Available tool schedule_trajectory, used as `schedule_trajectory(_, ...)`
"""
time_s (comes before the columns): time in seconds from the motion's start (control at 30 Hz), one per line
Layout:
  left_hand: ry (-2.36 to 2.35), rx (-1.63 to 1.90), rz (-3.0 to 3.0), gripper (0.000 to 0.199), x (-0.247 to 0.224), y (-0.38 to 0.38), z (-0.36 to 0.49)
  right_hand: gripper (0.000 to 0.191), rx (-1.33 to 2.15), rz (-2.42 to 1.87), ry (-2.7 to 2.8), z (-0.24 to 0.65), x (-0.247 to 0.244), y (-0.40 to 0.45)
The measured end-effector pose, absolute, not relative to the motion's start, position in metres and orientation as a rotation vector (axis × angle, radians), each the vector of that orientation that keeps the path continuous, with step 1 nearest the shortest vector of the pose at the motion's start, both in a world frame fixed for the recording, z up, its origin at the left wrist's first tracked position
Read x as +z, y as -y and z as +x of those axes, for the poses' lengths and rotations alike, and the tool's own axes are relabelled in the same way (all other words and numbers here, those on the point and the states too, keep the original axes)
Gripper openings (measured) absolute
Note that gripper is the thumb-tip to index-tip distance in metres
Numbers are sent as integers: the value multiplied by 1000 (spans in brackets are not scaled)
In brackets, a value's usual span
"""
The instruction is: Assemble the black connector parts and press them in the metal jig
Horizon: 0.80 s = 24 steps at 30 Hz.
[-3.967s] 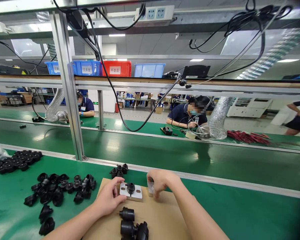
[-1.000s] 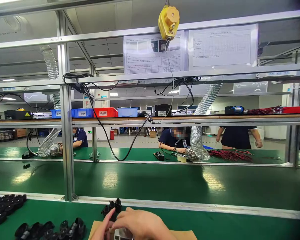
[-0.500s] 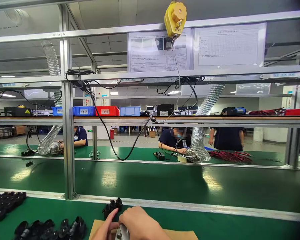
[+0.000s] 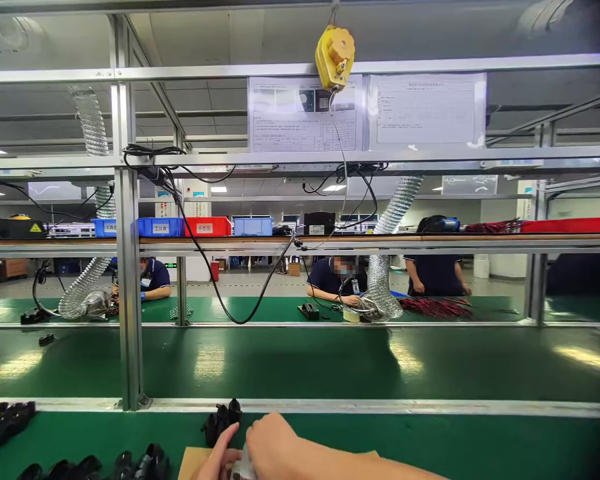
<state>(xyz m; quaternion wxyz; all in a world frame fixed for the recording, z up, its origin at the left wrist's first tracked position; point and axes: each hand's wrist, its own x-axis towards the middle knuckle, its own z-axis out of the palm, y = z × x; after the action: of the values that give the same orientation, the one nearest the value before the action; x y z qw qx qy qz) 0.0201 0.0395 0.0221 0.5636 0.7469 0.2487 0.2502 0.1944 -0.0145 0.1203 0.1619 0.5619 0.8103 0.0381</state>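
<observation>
My right hand (image 4: 275,443) is closed round a pale grey object (image 4: 245,465) at the bottom centre; only a part of that object shows. Close on its left, my left hand (image 4: 219,459) touches the same object, thumb pointing up and fingers curled at its side. Both hands are over a piece of brown cardboard (image 4: 193,460). Just behind them a small group of black parts (image 4: 221,421) stands on the green work surface. The lower edge of the picture cuts off much of the hands.
More black parts (image 4: 147,463) lie at the lower left, with another group (image 4: 5,427) farther left. A metal post (image 4: 130,300) rises behind them. Black cable (image 4: 245,323) and a yellow balancer (image 4: 335,59) hang ahead. People sit and stand across the green belt (image 4: 290,360).
The view has shifted slightly, so the frame and shelves sit differently. My right forearm now stretches farther across to the right. Both hands remain at the grey object.
</observation>
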Motion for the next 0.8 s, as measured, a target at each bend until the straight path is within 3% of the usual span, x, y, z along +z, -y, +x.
schedule_trajectory(0.13, -661, 638, 1737, 94, 11, -45, 21, 59, 40, 1611, -2256, 200, 132, 26)
schedule_trajectory(0.27, -588, 626, 1737, 99, 22, -44, 23, 80, 329, 1089, -2630, 227, 153, 29)
schedule_trajectory(0.43, -620, 599, 1702, 104, 41, -35, 27, 55, 477, 582, -2758, 233, 156, 7)
schedule_trajectory(0.5, -647, 602, 1660, 106, 42, -31, 30, 49, 404, 676, -2673, 225, 147, 2)
schedule_trajectory(0.67, -629, 594, 1621, 105, 37, -30, 32, 58, 282, 1293, -2419, 216, 128, 14)
schedule_trajectory(0.8, -576, 631, 1704, 91, 32, -34, 24, 51, 399, 888, -2688, 233, 140, 18)
